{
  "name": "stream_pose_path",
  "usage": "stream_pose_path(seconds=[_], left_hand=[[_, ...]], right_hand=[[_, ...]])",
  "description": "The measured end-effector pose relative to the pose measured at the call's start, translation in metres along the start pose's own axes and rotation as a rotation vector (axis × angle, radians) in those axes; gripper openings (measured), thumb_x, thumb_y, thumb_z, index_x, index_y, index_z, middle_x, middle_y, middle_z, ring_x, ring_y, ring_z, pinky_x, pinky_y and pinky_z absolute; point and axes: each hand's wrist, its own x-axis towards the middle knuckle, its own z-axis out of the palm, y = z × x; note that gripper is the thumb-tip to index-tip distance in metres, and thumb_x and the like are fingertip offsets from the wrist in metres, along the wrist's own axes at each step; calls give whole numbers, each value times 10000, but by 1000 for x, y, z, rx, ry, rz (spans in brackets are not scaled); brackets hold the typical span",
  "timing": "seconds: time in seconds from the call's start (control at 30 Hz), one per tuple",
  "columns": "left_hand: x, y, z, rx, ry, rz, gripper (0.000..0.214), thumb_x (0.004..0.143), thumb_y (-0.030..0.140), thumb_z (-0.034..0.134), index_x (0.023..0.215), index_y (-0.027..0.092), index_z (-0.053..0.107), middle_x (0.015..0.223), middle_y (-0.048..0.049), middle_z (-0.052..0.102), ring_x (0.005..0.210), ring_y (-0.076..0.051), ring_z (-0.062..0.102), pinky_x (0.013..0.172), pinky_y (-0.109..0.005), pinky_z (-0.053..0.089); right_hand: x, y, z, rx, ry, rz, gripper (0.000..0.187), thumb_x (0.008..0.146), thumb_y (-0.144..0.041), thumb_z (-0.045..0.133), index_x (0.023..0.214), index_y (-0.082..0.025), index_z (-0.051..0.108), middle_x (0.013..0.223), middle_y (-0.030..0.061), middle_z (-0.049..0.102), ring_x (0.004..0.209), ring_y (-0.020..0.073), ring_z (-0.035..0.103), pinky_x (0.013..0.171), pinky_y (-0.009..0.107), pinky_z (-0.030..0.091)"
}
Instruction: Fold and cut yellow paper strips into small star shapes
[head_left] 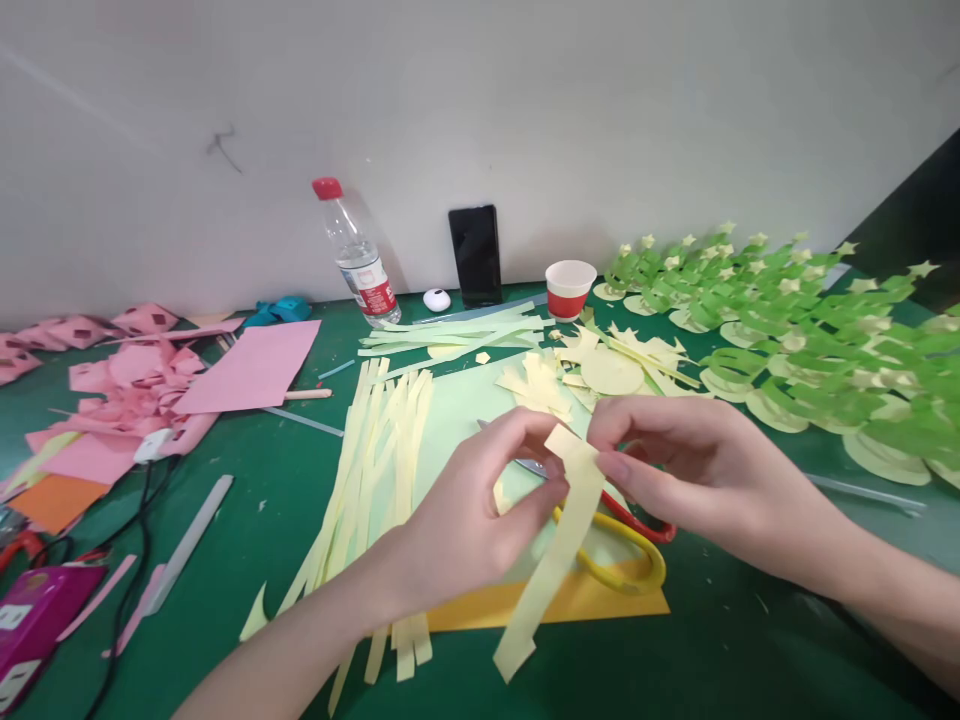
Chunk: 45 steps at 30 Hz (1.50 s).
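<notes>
Strip of pale yellow paper (555, 560) hangs slanted between both hands over the counter (262, 530), upper end bent at the fingertips, lower end free. Left hand (480, 500): grip clamped on the strip near its upper end, thumb and forefinger pinching. Right hand (697, 470): grip also closed on that end from the other side — thumb against the strip's edge. Scissors (654, 570) lie just under the hands, yellow and red handles showing, blades partly hidden. Beneath: pale green sheet (454, 420), orange-yellow sheet (480, 610) at its near edge. Long yellow strips (375, 470) bunched beside the left hand; light green strips (457, 330) farther back. Near the wall — red-capped bottle (367, 270), dark phone (478, 255), red-and-white cup (568, 290). Far right, green paper pieces (757, 295) with star tops; far left, pink paper (259, 370).
</notes>
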Motion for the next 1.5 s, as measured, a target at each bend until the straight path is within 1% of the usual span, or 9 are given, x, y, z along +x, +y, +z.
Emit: stream_pose_path(seconds=[0.1,0.17,0.3,0.53,0.63,0.8,1.0,1.2,1.5], left_hand=[[0,-2,1,7,-16,13,266,719,117,666,910,226,517,911,18,571,841,-130,547,743,-223,454],[1,-3,1,3,-11,37,274,687,143,710,881,223,534,888,19,567,818,-134,537,711,-219,449],[1,-3,1,-38,72,36,78,789,183,613,754,186,543,780,3,563,757,-139,544,703,-244,448],[1,3,0,-107,209,-63,188,796,252,608,637,184,533,661,14,548,669,-133,530,645,-242,443],[0,5,-1,-127,223,-55,183,788,226,616,629,187,535,674,16,558,688,-126,539,649,-226,447],[0,4,1,-110,221,-66,205,776,225,631,603,184,529,672,8,558,699,-139,547,662,-247,465],[2,3,3,-174,240,-49,279,720,372,697,569,175,569,619,22,542,624,-125,524,667,-267,462],[3,4,3,-188,217,-70,259,714,359,707,579,175,584,627,16,559,627,-133,537,647,-274,462],[-1,1,4,-177,147,-10,82,750,145,651,681,185,632,704,3,625,701,-141,583,677,-258,487]], right_hand=[[0,1,0,-53,30,-31,149,777,-137,500,637,-180,526,558,-20,511,499,81,442,447,185,375],[0,0,1,-113,43,-50,140,753,-123,496,629,-183,524,569,-11,537,515,92,467,468,194,390],[2,-2,1,-235,0,-56,137,714,-110,497,596,-175,523,517,-21,497,471,79,432,430,181,361],[1,-2,2,-204,26,-110,208,823,-135,453,668,-173,586,565,-10,546,459,76,440,418,190,339],[1,-2,6,-230,-45,-109,174,787,-130,517,619,-170,542,534,-28,480,473,74,395,429,189,317],[2,1,13,-215,-65,-56,350,815,-185,519,495,-173,378,474,-47,341,457,69,306,412,208,245],[2,3,13,-200,-70,-76,341,834,-192,502,500,-163,439,472,-40,338,464,73,304,418,212,247],[1,-1,12,-116,-87,-70,430,832,-160,486,476,-182,246,458,-52,252,438,65,236,392,230,184],[-1,2,9,150,-89,138,456,801,-269,559,417,-163,338,426,-58,266,407,49,235,382,242,171]])
